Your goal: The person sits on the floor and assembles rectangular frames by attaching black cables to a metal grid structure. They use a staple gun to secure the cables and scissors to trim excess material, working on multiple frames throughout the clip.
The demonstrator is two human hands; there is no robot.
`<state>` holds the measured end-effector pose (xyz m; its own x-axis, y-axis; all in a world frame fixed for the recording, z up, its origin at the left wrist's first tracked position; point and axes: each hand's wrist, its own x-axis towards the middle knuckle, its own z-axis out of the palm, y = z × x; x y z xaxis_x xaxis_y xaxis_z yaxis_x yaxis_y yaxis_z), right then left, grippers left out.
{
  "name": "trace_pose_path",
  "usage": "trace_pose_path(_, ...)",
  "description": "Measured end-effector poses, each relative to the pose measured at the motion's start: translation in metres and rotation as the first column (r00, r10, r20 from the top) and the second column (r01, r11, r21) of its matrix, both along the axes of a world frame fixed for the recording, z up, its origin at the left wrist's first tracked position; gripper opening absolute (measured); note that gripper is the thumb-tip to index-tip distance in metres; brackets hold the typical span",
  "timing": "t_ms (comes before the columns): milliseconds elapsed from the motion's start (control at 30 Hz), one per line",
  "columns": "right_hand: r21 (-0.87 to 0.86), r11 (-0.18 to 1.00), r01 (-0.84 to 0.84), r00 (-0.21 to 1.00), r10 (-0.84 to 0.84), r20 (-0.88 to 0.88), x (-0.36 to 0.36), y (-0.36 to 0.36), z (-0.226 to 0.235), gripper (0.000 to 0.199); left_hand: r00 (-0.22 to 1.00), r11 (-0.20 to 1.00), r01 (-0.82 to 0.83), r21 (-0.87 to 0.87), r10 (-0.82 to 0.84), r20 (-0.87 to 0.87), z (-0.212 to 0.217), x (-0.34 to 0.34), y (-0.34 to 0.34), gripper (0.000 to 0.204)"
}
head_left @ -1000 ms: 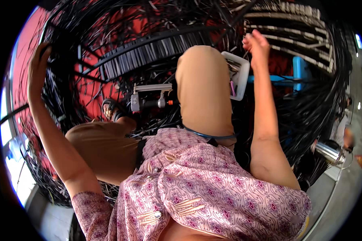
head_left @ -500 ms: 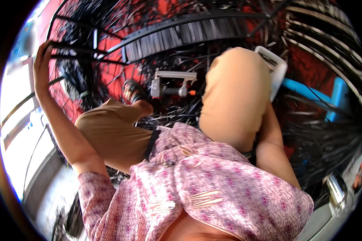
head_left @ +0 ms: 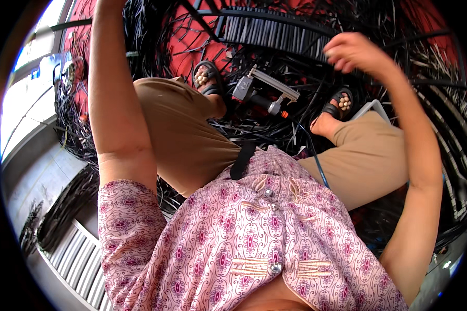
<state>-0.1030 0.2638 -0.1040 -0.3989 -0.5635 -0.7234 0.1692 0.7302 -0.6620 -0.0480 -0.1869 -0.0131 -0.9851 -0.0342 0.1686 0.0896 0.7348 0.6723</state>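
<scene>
Head view: the right hand [head_left: 362, 54], fingers loosely parted and bent, is hovering near a black strip-filled frame [head_left: 275, 32] ahead; contact cannot be told. The left hand is lying beyond the upper edge, its grip hidden. A pneumatic nail gun [head_left: 260, 99] is resting between sandalled feet [head_left: 208, 82]. Reaching seems in hand; grasping would call for curling fingers around a bar.
</scene>
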Motion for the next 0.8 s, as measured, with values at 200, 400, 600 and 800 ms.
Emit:
trace_pose_path(200, 0.267, 0.833, -0.485, 0.824, 0.537, -0.181, 0.129, -0.096, -0.219, 0.034, 0.978, 0.990, 0.109, -0.092, -0.123, -0.171, -0.009, -0.005, -0.002, 0.027)
trace_pose_path(400, 0.566, 0.749, -0.343, 0.693, 0.609, -0.386, 0.253, -0.109, -0.308, 0.058, 0.931, 0.973, 0.033, -0.226, -0.112, -0.347, 0.010, -0.005, 0.001, 0.025)
trace_pose_path(600, 0.487, 0.809, -0.328, 0.717, 0.550, -0.430, 0.257, -0.106, -0.315, 0.040, 0.915, 0.973, 0.062, -0.222, -0.144, -0.376, 0.002, -0.007, 0.009, 0.025)
trace_pose_path(800, 0.235, 0.964, -0.123, 0.835, 0.229, -0.501, 0.245, -0.104, -0.295, 0.046, 0.931, 0.962, 0.053, -0.267, -0.145, -0.335, 0.001, -0.009, 0.011, 0.025)
